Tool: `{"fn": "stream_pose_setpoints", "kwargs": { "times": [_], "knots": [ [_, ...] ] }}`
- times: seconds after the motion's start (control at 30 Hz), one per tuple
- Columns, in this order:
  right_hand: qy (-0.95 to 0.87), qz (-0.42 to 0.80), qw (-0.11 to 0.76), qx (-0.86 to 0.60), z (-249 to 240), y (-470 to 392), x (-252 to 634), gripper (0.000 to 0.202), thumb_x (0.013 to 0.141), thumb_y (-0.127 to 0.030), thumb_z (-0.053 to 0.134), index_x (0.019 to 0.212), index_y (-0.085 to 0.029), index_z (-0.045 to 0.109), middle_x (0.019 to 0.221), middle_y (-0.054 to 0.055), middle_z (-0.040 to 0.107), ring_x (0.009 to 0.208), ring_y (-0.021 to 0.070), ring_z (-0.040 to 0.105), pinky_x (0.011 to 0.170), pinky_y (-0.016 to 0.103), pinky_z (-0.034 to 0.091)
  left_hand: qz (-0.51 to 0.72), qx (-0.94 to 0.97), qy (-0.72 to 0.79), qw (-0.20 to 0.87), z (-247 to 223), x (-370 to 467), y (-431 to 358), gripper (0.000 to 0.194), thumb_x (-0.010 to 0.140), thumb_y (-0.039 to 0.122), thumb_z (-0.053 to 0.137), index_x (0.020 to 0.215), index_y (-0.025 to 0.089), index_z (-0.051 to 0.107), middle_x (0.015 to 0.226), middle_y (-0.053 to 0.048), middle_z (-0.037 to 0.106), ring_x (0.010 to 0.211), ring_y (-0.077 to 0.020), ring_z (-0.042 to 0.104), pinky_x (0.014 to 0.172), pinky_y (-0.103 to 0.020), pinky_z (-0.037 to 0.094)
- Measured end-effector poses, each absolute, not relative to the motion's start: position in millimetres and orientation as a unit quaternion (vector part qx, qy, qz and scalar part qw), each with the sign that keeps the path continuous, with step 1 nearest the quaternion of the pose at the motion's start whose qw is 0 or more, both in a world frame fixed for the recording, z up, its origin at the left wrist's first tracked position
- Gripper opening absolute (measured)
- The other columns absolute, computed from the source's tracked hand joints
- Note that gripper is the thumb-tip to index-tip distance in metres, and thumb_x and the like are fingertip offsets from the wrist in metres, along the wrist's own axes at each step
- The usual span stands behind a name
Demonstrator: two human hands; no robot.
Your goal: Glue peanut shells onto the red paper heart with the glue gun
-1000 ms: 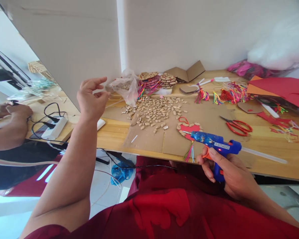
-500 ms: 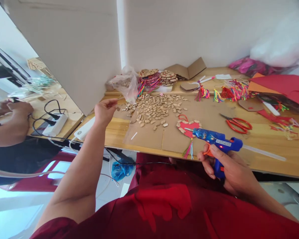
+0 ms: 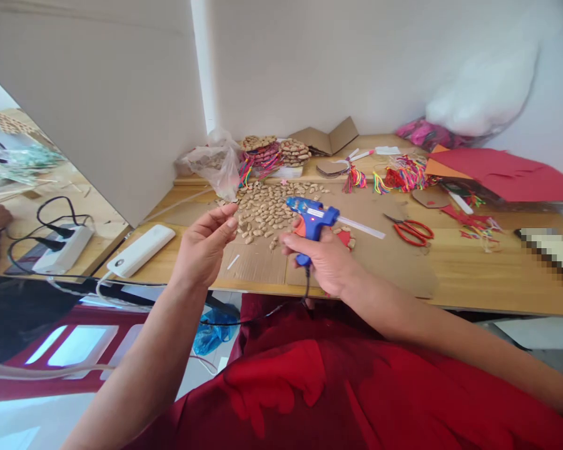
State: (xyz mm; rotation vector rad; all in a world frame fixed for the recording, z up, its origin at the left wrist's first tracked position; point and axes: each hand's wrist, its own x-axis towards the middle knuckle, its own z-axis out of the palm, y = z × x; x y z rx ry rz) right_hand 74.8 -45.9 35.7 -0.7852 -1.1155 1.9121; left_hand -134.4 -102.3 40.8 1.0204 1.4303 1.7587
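My right hand [image 3: 328,257] grips a blue hot glue gun [image 3: 315,215], its nozzle pointing left and a clear glue stick [image 3: 363,227] jutting from its back. Thumb and fingertips of my left hand [image 3: 205,245] are pinched together just left of the nozzle; whatever is between them is too small to make out. Loose peanuts [image 3: 263,215] lie in a heap on a cardboard sheet [image 3: 385,262] behind both hands. Mostly hidden behind my right hand is a red heart [image 3: 343,237] with peanuts along its edge.
Orange-handled scissors [image 3: 410,231] lie to the right, beyond them a phone-like object [image 3: 553,250], blurred out. Finished peanut pieces [image 3: 294,152], tassels [image 3: 408,174] and a plastic bag [image 3: 220,165] line the back. A white power bank [image 3: 141,250] and power strip [image 3: 63,250] sit left.
The glue gun in my right hand has moved left and up, from beside the heart to over the peanuts. My left hand has come nearer to it. The view has shifted to the right.
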Motion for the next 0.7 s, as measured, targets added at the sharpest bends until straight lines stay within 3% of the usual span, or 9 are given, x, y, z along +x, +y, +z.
{"fn": "stream_pose_setpoints", "kwargs": {
  "times": [0.17, 0.33, 0.47, 0.57, 0.7],
  "knots": [
    [-0.498, 0.732, 0.394, -0.247, 36, -48, 33, 0.051, 0.065, -0.024, 0.089, 0.104, -0.025, 0.055, 0.095, -0.003, 0.072, 0.079, 0.0139, 0.065, 0.063, 0.026, 0.05, 0.636, 0.408, 0.568, 0.327, 34, -128, -111, 0.04, 0.074, 0.046, 0.084, 0.108, 0.027, 0.075, 0.096, -0.006, 0.072, 0.08, -0.019, 0.068, 0.07, -0.034, 0.056],
    [-0.588, 0.673, 0.377, -0.245, 32, -48, 20, 0.029, 0.073, -0.024, 0.079, 0.094, -0.024, 0.058, 0.081, -0.005, 0.065, 0.075, 0.0146, 0.063, 0.07, 0.031, 0.052, 0.635, 0.411, 0.554, 0.347, 30, -144, -118, 0.037, 0.074, 0.042, 0.084, 0.107, 0.028, 0.076, 0.09, -0.005, 0.07, 0.08, -0.0191, 0.068, 0.072, -0.035, 0.057],
    [-0.597, 0.65, 0.386, -0.27, 20, -43, 19, 0.026, 0.075, -0.027, 0.08, 0.091, -0.023, 0.06, 0.086, -0.002, 0.066, 0.076, 0.0143, 0.061, 0.065, 0.029, 0.05, 0.68, 0.372, 0.593, 0.217, 30, -163, -130, 0.022, 0.077, 0.041, 0.081, 0.093, 0.027, 0.075, 0.085, -0.002, 0.07, 0.076, -0.0154, 0.065, 0.073, -0.031, 0.055],
    [-0.575, 0.681, 0.363, -0.272, 16, -45, 17, 0.032, 0.073, -0.031, 0.083, 0.092, -0.023, 0.059, 0.08, -0.004, 0.063, 0.067, 0.0127, 0.057, 0.058, 0.027, 0.048, 0.608, 0.425, 0.661, 0.113, 24, -158, -142, 0.019, 0.076, 0.042, 0.083, 0.078, 0.026, 0.073, 0.08, -0.001, 0.071, 0.077, -0.0187, 0.065, 0.08, -0.035, 0.055],
    [-0.562, 0.695, 0.363, -0.263, 18, -54, 12, 0.034, 0.07, -0.029, 0.084, 0.091, -0.023, 0.058, 0.076, -0.006, 0.061, 0.066, 0.0119, 0.057, 0.06, 0.027, 0.049, 0.53, 0.495, 0.681, 0.103, 11, -140, -150, 0.022, 0.074, 0.044, 0.086, 0.079, 0.028, 0.073, 0.085, -0.001, 0.074, 0.088, -0.0248, 0.069, 0.092, -0.041, 0.052]
  ]
}}
